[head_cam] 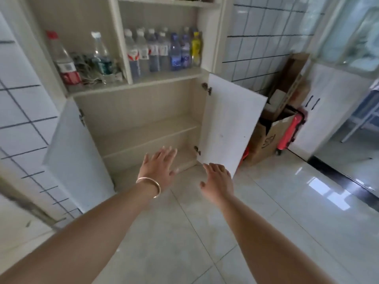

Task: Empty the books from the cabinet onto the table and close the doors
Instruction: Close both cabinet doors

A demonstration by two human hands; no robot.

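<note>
1. cabinet [143,119] shelves look bare; no books in view, so emptying seems done.
2. left door [75,152] and right door [229,124] hang open.
3. left hand [159,166] and right hand [218,181] reach forward, fingers spread, grasping nothing.
4. left: shutting both doors.

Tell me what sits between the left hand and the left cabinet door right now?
Nothing. In the head view, only bare floor tile and the open cabinet's bottom edge lie between the left hand and the left door.
</note>
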